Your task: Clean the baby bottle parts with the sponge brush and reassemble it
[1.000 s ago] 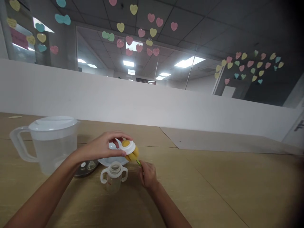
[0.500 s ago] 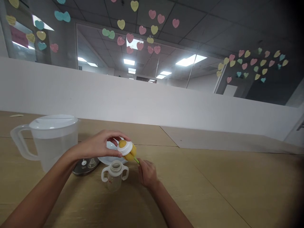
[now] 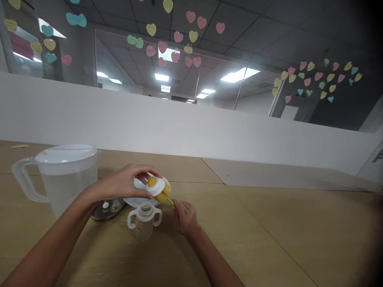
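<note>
Sitting around the yellow sponge (image 3: 162, 197), the white ring (image 3: 156, 186) is held in the air; in the view it appears above the bottle (image 3: 144, 231) and slightly to its right, though depth is hard to judge. The left hand (image 3: 133, 182) has the ring by its rim, thumb on the lower edge and a finger on the upper one, its fingers parted only as wide as the ring itself. Such a grip touches few places, so it seems the weakest point: if the sponge is wet, or rubs hard inside, the ring could twist and slip out. The right hand (image 3: 186, 218) has its fingers closed around the green stick (image 3: 170, 201), which meets the sponge at its lower right side. A too strong pull could perhaps free the sponge suddenly and make this hand jerk.

Below, the bottle stands upright on the bench (image 3: 269, 247), open at the top; a dropped ring or a low wrist could tip it, catching one of its handles (image 3: 131, 220). Behind is the bowl (image 3: 131, 202), partly hidden. The tray (image 3: 103, 215) with small parts (image 3: 116, 205) lies near the left arm (image 3: 62, 235); if the arm sinks, they may scatter. The jug (image 3: 67, 171), farther left, would probably be harder to upset.
</note>
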### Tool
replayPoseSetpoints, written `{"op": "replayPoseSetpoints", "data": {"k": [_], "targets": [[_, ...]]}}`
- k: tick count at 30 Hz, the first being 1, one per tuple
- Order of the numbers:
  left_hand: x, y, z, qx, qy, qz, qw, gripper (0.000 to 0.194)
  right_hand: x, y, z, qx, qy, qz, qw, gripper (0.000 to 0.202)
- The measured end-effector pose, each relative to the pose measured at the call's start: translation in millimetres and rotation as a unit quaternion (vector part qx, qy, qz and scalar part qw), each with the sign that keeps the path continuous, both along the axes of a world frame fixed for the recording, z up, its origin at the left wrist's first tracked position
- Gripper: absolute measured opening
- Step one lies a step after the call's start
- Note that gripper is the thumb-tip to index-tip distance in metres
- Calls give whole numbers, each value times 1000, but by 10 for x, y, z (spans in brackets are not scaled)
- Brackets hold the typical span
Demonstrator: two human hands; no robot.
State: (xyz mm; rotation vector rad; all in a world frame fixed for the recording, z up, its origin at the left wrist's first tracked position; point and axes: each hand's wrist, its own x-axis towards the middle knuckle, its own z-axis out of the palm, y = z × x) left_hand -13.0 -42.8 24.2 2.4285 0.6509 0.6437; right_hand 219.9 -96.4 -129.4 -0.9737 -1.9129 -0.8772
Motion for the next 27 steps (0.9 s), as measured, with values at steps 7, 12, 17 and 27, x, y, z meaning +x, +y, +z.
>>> {"op": "replayPoseSetpoints", "data": {"k": [7,12,17,27], "targets": [[-7,31,13,17,0,2,1000,44,7,14,5,-7,4,-5,1000,27],[-37,135,9,14,-10,6,1000,42,13,51,-4,-18,7,-17,1000,25],[-50,204,-7,0,-23,6,1000,43,28,64,-1,-28,6,-18,999,25],[-63,243,-25,-13,-48,-3,999,51,44,57,19,-43,3,-35,998,28]]}}
